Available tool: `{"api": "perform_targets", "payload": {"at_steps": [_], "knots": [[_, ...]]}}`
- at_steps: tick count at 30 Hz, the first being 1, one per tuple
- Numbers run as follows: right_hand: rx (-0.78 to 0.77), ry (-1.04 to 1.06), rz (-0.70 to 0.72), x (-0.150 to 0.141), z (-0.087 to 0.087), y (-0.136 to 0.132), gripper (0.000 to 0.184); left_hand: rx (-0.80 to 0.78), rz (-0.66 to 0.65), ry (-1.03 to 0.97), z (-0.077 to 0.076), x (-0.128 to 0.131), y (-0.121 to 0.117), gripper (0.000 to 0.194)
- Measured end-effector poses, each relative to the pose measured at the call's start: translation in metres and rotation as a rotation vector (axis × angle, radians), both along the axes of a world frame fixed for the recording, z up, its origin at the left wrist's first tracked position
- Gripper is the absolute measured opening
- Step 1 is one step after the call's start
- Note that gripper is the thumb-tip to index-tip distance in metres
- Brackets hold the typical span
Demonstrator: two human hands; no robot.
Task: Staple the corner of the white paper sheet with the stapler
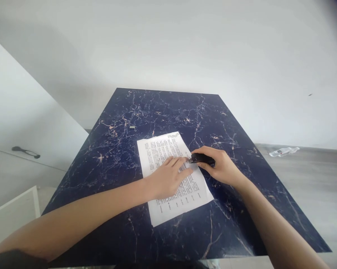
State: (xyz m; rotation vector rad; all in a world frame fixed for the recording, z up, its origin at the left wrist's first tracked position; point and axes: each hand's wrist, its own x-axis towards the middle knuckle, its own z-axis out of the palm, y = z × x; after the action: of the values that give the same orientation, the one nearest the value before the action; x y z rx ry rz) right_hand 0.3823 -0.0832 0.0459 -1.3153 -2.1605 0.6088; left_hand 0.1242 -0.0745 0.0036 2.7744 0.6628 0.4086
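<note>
Printed sheets of paper (163,215) lie at a slant on the dark blue marbled table (168,108). Whether this is one sheet or a thin stack I cannot tell. My left hand (171,178) rests flat on the page, fingers stretched out toward its right edge. In my right hand (223,164) is a black stapler (203,160), gripped between thumb and fingers. The stapler's front end is at the right edge of the paper, close to my left fingertips; whether its jaws are pressed together is hard to see.
A small greyish strip (132,127) lies on the table beyond the paper. A white wall (168,45) stands behind the table. To the left is a white cabinet with a dark handle (25,152). Clear plastic packaging (284,151) lies on the floor at right.
</note>
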Motion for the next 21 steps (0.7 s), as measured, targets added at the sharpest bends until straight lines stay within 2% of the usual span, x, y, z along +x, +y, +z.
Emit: {"api": "perform_targets", "payload": {"at_steps": [4,12,21], "knots": [[0.002,-0.017,-0.002,0.000,0.001,-0.001,0.030,-0.006,-0.007,0.022,-0.002,0.002,0.004,0.070],[0.002,-0.040,-0.017,-0.001,0.002,-0.001,0.030,-0.006,-0.046,0.074,-0.004,-0.012,0.005,0.077],[0.012,-0.008,-0.144,-0.005,-0.004,-0.002,0.028,-0.044,-0.039,0.043,-0.007,-0.015,0.006,0.082]]}}
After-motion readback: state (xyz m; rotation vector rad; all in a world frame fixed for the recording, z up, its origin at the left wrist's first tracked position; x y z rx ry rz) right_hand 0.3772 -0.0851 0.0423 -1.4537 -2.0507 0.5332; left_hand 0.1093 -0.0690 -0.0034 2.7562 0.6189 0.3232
